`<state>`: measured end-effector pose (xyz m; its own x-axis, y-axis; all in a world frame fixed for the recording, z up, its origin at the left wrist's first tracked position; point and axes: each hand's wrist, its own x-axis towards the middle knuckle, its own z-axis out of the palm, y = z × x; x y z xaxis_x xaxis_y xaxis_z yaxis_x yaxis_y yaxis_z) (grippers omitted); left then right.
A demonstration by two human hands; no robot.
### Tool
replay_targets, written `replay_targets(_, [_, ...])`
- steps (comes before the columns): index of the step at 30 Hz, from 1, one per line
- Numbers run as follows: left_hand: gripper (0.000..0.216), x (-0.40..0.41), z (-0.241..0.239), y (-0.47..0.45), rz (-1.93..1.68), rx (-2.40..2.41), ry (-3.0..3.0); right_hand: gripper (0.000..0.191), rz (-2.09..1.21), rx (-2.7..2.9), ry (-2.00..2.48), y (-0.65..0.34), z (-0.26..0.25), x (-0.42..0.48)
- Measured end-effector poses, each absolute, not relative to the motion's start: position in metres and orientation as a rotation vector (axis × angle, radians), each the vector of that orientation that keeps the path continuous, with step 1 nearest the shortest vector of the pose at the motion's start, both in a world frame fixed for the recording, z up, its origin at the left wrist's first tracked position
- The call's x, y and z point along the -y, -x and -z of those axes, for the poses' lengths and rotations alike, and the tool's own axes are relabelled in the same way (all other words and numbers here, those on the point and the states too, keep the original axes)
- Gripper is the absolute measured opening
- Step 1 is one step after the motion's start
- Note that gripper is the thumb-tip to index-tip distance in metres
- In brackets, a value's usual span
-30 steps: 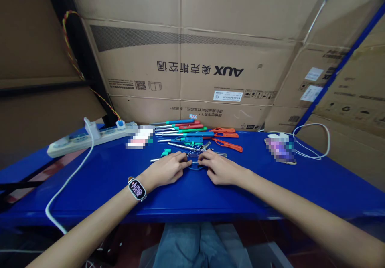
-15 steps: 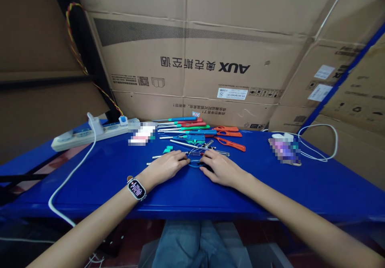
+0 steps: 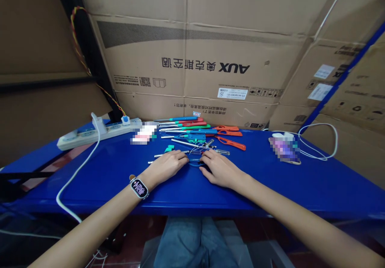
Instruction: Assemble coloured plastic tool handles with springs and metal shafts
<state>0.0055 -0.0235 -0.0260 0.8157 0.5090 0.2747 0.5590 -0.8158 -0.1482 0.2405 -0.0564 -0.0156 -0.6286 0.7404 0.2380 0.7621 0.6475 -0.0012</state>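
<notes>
Hands had parted slightly since the earliest frame, and a second metal tip (image 3: 151, 162) now showed left of the left hand (image 3: 168, 165); the view had shifted a bit too. Blue piece (image 3: 195, 161) sat low over the bench (image 3: 255, 198), in the gap between the two hands. Left hand: fingers bunched, tips at the piece's left end, thumb side hidden, so couldn't tell how firm the grip was. Right hand (image 3: 221, 168): fingers bent over the right end, thumb spread away from them, so half spread at most; couldn't tell if it gripped or only touched.

Progress, as a judgement: partway. Colored sticks (image 3: 188, 123) lay in a rough row at the far side and looked whole, so probably needed nothing more for now. Left to deal with: the blue piece, which hadn't joined the row, plus loose stuff just beyond the hands, namely thin wires (image 3: 197, 148), a clear piece (image 3: 223, 152) and a green bit (image 3: 169, 148). Orange pieces (image 3: 231, 143) lay right of the row, apart from the hands and seemingly not in use. Where the second metal tip ended under the left hand wasn't visible.
</notes>
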Motion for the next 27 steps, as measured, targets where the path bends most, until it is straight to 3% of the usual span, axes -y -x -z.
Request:
replay_targets(16, [0.023, 0.025, 0.024, 0.002, 0.547, 0.818, 2.944, 0.028, 0.084, 2.504, 1.258, -0.236, 0.024, 0.07])
replay_targets(27, [0.032, 0.024, 0.023, 0.004, 0.582, 0.974, 2.975, 0.014, -0.416, 2.292, 1.203, -0.246, 0.023, 0.043])
